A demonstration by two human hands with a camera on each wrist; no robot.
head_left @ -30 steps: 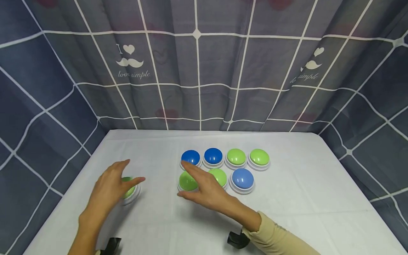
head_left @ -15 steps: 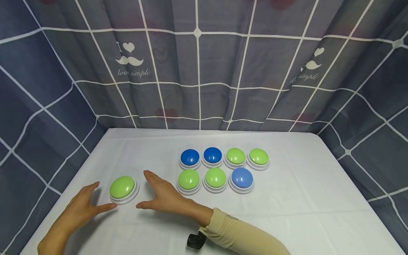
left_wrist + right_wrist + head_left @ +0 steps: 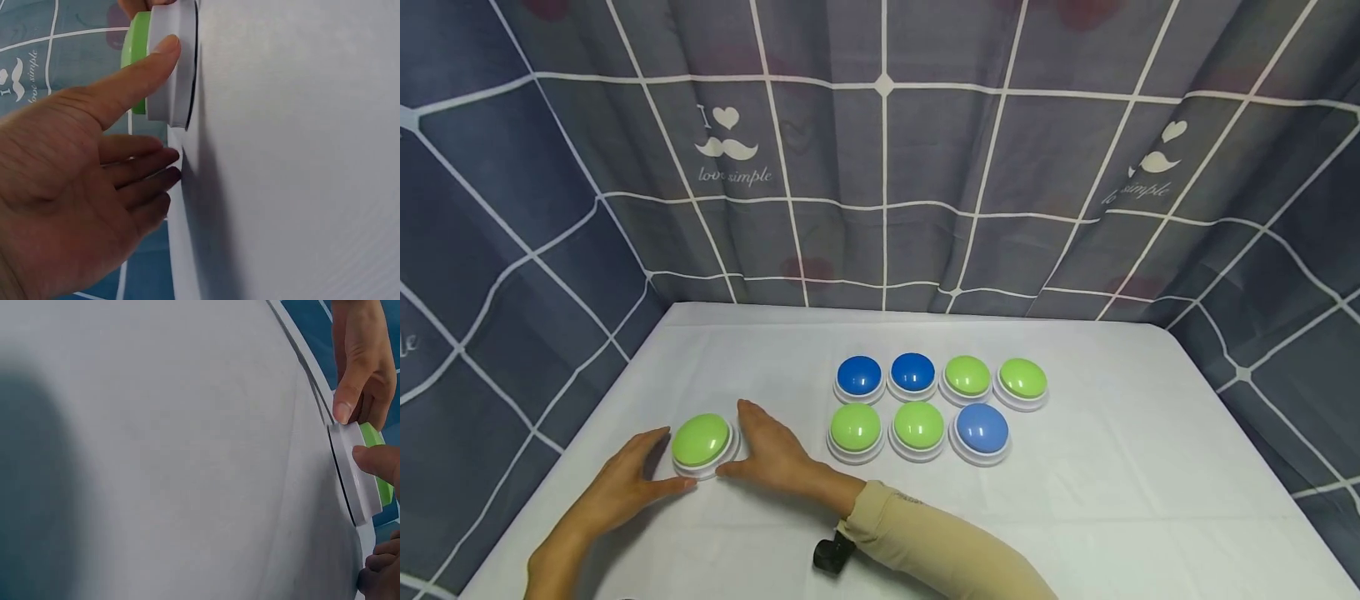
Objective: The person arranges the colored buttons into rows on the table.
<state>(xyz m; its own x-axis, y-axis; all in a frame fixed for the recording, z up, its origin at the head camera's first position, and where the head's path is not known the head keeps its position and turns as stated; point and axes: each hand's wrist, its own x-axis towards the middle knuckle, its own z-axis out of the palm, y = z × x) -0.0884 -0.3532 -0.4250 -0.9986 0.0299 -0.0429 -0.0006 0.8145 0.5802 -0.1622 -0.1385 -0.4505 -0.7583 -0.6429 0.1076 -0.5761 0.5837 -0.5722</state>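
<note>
A large green push button (image 3: 702, 440) with a white round base sits at the table's left, between my two hands. On its left is my left hand (image 3: 617, 492), thumb stretched toward the base's front edge and fingers spread. In the left wrist view its thumb (image 3: 147, 72) overlaps the white base, while the other fingers (image 3: 140, 172) extend below it. My right hand (image 3: 775, 454) stands at the button's right, fingers extended along the side and thumb at the front right edge. The right wrist view shows its thumb (image 3: 375, 459) against the base.
Several more buttons stand in two rows to the right. The back row has two dark blue ones (image 3: 859, 377) and two green ones (image 3: 967, 377); the front row has two green ones (image 3: 856, 428) and a lighter blue one (image 3: 982, 430). A grey checked curtain (image 3: 925, 167) surrounds the white table (image 3: 1112, 483).
Both hands have left their earlier places: the right hand crossed leftward from the button rows, and the left drew back from over the lone button. Both now flank it closely.
</note>
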